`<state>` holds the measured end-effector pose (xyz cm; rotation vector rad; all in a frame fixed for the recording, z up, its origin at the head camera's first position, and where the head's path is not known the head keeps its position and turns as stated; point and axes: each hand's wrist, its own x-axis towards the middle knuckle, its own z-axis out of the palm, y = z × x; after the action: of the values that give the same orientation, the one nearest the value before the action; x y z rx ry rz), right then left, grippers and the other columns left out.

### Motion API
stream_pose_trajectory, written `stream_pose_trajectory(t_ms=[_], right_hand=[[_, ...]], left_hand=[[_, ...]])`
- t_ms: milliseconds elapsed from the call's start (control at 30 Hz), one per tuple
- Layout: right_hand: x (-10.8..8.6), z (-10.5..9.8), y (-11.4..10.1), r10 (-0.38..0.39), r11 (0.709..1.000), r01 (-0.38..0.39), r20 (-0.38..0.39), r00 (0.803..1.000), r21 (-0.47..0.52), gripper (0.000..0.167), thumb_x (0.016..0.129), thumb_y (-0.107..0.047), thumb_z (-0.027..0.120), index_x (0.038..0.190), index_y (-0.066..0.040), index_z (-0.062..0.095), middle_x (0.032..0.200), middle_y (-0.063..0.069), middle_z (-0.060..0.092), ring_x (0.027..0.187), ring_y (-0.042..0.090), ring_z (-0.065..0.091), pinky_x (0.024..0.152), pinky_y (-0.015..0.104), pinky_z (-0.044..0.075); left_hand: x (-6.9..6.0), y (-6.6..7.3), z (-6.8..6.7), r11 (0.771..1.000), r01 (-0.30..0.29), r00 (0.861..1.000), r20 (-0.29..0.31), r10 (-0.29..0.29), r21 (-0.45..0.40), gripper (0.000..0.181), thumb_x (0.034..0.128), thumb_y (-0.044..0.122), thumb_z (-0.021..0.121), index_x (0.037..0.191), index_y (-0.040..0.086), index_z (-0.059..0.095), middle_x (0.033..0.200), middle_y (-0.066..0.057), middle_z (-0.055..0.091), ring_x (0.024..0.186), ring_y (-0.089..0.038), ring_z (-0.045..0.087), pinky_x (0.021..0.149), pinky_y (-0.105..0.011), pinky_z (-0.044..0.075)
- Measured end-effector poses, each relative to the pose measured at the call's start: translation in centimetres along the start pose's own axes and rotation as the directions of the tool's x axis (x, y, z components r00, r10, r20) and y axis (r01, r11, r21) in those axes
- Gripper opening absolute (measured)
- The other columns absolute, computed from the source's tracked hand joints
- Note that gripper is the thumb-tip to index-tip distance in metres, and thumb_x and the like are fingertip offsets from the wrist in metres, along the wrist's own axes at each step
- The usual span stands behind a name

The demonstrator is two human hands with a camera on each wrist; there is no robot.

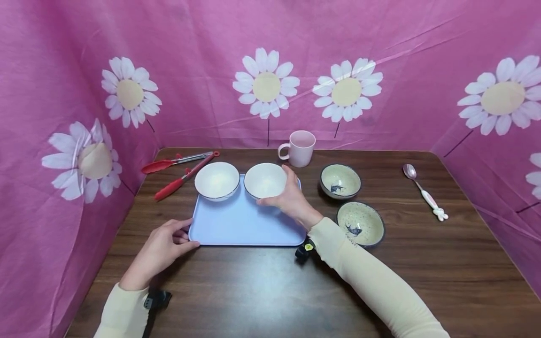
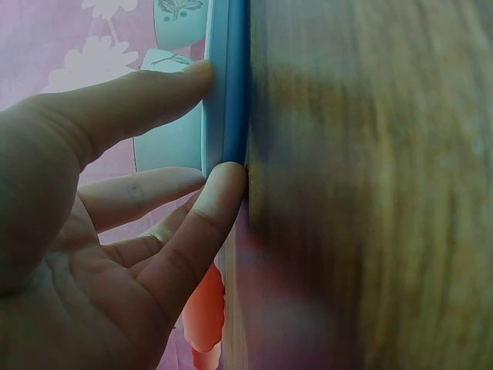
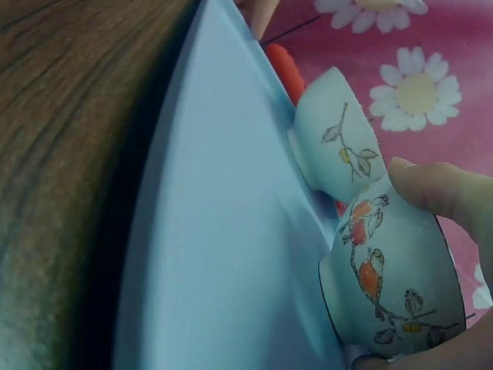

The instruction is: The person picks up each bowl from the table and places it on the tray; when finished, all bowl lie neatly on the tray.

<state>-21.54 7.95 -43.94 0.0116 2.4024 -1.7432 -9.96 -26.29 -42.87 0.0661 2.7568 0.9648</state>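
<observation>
A light blue tray lies on the table with two white bowls at its back edge. My right hand grips the right white bowl, thumb at its near side and fingers at its far right rim. The left white bowl stands at the tray's back left corner, untouched. My left hand holds the tray's front left corner; in the left wrist view its thumb and fingers touch the tray edge. Painted birds and twigs show on the gripped bowl in the right wrist view.
Red-tipped tongs lie left of the bowls. A pink mug stands behind the tray. Two speckled green bowls, one farther back and one nearer, stand right of it. A spoon lies at the far right.
</observation>
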Motion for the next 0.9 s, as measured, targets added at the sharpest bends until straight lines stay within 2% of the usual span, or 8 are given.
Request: stream_pose_trajectory(t_ms=[233, 400, 533, 667, 767, 900], right_hand=[[-0.3, -0.3, -0.1, -0.006, 1.0, 0.006, 0.009, 1.0, -0.007, 0.145, 0.072, -0.012, 0.106, 0.18, -0.017, 0.01, 0.182, 0.015, 0.022, 0.166, 0.038, 0.032, 0.141, 0.057, 0.027], [-1.4, -1.3, -1.3, -0.07, 0.996, 0.069, -0.009, 0.998, -0.054, 0.145, 0.074, -0.017, 0.106, 0.181, -0.017, 0.009, 0.186, 0.013, 0.016, 0.171, 0.036, 0.027, 0.142, 0.055, 0.025], [-3.4, -3.2, -3.4, -0.154, 0.986, 0.153, 0.001, 0.988, -0.061, 0.138, 0.078, -0.018, 0.104, 0.181, -0.015, 0.011, 0.188, 0.01, 0.016, 0.174, 0.032, 0.023, 0.143, 0.053, 0.025], [-6.1, -5.3, -5.1, -0.213, 0.976, 0.214, 0.025, 0.977, -0.043, 0.131, 0.081, -0.016, 0.102, 0.18, -0.014, 0.016, 0.186, 0.007, 0.021, 0.174, 0.024, 0.024, 0.143, 0.049, 0.027], [-8.3, -6.9, -5.4, -0.223, 0.974, 0.224, 0.024, 0.974, -0.038, 0.127, 0.083, -0.017, 0.101, 0.179, -0.019, 0.018, 0.184, 0.0, 0.025, 0.173, 0.02, 0.026, 0.142, 0.046, 0.029], [-11.1, -9.0, -4.6, -0.218, 0.975, 0.217, -0.015, 0.976, -0.054, 0.122, 0.086, -0.017, 0.099, 0.179, -0.024, 0.02, 0.185, -0.005, 0.025, 0.174, 0.02, 0.024, 0.143, 0.047, 0.028]], left_hand=[[0.2, 0.1, 0.4, 1.0, -0.014, 1.0, -0.015, 0.014, 0.002, 0.071, 0.0946, 0.021, 0.093, 0.154, -0.004, 0.063, 0.124, -0.017, 0.073, 0.098, -0.017, 0.076, 0.09, -0.039, 0.07], [0.3, 0.1, 0.4, 1.0, -0.024, 1.0, -0.012, 0.024, 0.006, 0.072, 0.0943, 0.023, 0.093, 0.154, -0.005, 0.063, 0.122, -0.017, 0.073, 0.097, -0.018, 0.076, 0.09, -0.039, 0.07], [0.3, 0.2, 0.4, 1.0, -0.003, 1.0, -0.003, 0.003, 0.015, 0.073, 0.0944, 0.025, 0.093, 0.155, -0.003, 0.063, 0.126, -0.019, 0.072, 0.097, -0.018, 0.075, 0.09, -0.04, 0.07], [0.2, 0.0, 0.3, 1.0, -0.006, 1.0, -0.001, 0.006, 0.026, 0.074, 0.0946, 0.024, 0.093, 0.155, -0.004, 0.062, 0.127, -0.02, 0.072, 0.097, -0.018, 0.074, 0.091, -0.042, 0.07], [0.2, -0.1, 0.2, 0.999, -0.01, 1.0, -0.003, 0.01, 0.039, 0.073, 0.0946, 0.023, 0.093, 0.154, -0.005, 0.062, 0.124, -0.019, 0.072, 0.096, -0.018, 0.074, 0.09, -0.042, 0.07], [0.2, -0.1, 0.1, 0.999, -0.014, 1.0, -0.005, 0.015, 0.043, 0.072, 0.0946, 0.021, 0.093, 0.154, -0.005, 0.063, 0.123, -0.019, 0.072, 0.095, -0.018, 0.074, 0.089, -0.042, 0.07]])
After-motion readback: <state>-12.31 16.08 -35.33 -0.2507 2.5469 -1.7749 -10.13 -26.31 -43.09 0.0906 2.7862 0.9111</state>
